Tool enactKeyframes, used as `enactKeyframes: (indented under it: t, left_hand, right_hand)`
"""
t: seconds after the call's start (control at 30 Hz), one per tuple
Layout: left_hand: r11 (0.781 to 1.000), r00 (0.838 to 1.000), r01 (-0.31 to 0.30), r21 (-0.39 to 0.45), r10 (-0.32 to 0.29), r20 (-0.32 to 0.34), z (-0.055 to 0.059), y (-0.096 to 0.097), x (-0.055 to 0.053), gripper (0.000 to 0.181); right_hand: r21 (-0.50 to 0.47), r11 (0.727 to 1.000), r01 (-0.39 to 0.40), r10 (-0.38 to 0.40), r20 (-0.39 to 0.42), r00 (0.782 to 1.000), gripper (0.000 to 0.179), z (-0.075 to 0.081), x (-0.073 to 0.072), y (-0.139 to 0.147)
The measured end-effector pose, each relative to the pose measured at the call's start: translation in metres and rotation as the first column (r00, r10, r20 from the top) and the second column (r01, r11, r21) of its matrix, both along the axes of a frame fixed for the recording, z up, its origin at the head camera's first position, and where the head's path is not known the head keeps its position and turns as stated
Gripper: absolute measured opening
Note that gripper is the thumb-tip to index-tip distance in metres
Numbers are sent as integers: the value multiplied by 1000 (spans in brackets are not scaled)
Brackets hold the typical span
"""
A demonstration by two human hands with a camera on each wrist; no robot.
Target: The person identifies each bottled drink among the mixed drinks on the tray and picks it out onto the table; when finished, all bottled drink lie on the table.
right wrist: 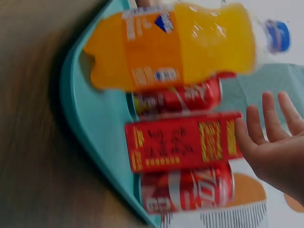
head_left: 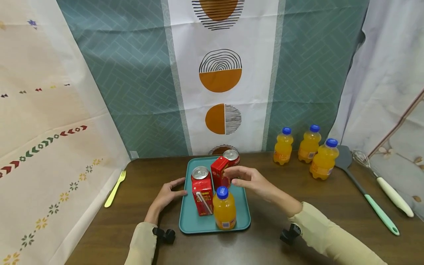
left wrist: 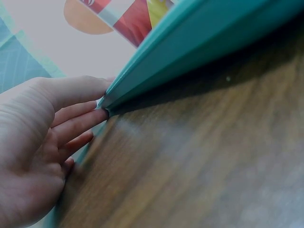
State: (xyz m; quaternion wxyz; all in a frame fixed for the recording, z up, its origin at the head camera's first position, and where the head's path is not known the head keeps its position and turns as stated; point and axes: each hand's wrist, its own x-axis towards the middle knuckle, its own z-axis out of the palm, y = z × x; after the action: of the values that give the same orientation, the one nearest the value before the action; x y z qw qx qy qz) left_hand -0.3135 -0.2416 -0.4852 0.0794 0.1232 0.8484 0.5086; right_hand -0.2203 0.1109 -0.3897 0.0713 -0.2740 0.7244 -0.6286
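Note:
A teal tray (head_left: 241,221) carries two red drink cans, two red drink cartons and an orange juice bottle (head_left: 224,211) with a blue cap. My left hand (head_left: 166,195) touches the tray's left rim, its fingers extended and thumb apart from the index finger. Over the tray's right side hovers my right hand (head_left: 246,179), beside the rear carton (head_left: 220,171) and with loosely bent fingers around nothing. In the right wrist view its thumb appears close to the top of a carton (right wrist: 185,142); contact is unclear. The front can (head_left: 200,173) stands behind the front carton (head_left: 203,200); the rear can (head_left: 231,156) is partly hidden.
Three more orange juice bottles (head_left: 310,145) stand at the back right. Beside them lie a grey spatula (head_left: 356,180) with a green handle and a whisk (head_left: 391,191). A yellow-green fork (head_left: 115,188) is at the table's left. Hanging cloth encloses the back and sides.

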Motion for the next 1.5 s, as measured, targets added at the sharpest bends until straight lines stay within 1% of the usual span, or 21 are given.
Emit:
enactKeyframes:
  t: [0.1, 0.2, 0.3, 0.4, 0.53, 0.63, 0.73, 0.83, 0.97, 1.13, 1.37, 1.5]
  left_hand:
    - [1000, 1000, 6, -2, -6, 4, 1, 1, -1, 62]
    - [1000, 1000, 9, 3, -9, -3, 2, 3, -3, 62]
    - [1000, 1000, 0, 20, 0, -8, 3, 5, -3, 61]
    - [1000, 1000, -1, 27, 2, -7, 7, 7, 0, 60]
    - [1000, 1000, 1, 21, -1, 4, 20, 10, 9, 59]
    - [1000, 1000, 6, 14, -6, 12, 31, 12, 16, 58]
    - [1000, 1000, 12, 12, -12, 17, 37, 13, 20, 58]
    - [1000, 1000, 10, 14, -10, 15, 38, 12, 22, 58]
    - [1000, 1000, 1, 19, -1, 17, 35, 11, 20, 59]
    - [1000, 1000, -3, 16, 2, 21, 32, 11, 19, 59]
    - [1000, 1000, 2, 8, -2, 27, 33, 11, 20, 59]
    - [1000, 1000, -1, 1, 1, 30, 32, 10, 20, 59]
  right_hand:
    - [-25, 995, -99, 99, 22, 995, 48, -2, 0, -10]
    - [-38, 982, -183, 185, 39, 982, 51, -3, 0, -17]
    - [-23, 971, -236, 237, 50, 970, 53, -5, 1, -21]
    - [3, 966, -259, 258, 63, 964, 54, -8, 3, -24]
    - [9, 967, -255, 253, 98, 963, 54, -12, 5, -26]
    - [3, 969, -247, 246, 98, 964, 51, -13, 5, -27]
    - [-9, 968, -252, 252, 83, 964, 49, -12, 5, -28]
    - [-17, 965, -260, 261, 74, 962, 47, -10, 5, -30]
    - [-8, 966, -259, 259, 76, 963, 44, -8, 6, -30]
    - [8, 975, -223, 221, 85, 971, 41, -7, 6, -30]
    - [3, 985, -170, 169, 83, 982, 37, -7, 5, -28]
    - [7, 990, -139, 137, 86, 987, 38, -3, 5, -25]
